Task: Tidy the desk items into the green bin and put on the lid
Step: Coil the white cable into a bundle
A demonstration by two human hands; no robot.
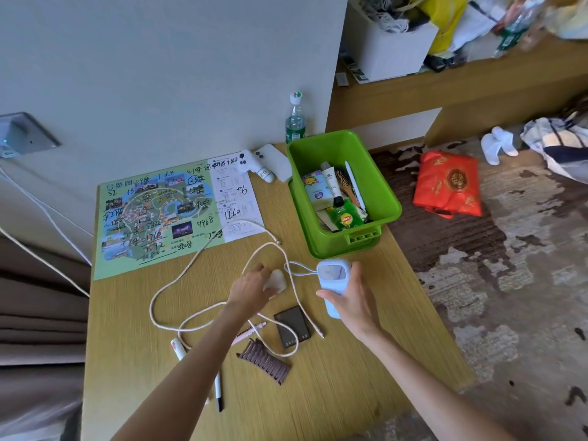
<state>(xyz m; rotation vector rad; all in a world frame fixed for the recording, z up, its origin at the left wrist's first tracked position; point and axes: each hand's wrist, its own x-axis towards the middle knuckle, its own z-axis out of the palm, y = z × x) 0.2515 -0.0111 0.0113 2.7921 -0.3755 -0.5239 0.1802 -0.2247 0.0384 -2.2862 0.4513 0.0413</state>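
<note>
Several items already in bin [378,183] at tabletop's [350,383] far right: tubes, brush, packets. Still loose: cable [241,221], clip [264,364], dark case [292,326], pens [251,332]. Right grip [350,302] wrapped round blue device [332,275], just beside bin's near wall. Left grip [253,288] curled over white piece [277,279]. No lid in view. Judged roughly midway.

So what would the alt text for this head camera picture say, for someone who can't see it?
Seen from above, a person's right hand grips a pale blue rectangular gadget near a part-filled green plastic bin, while the left hand holds a small white rounded object on a wooden desk. A long white cable and a brown hair claw lie loose nearby.
</note>
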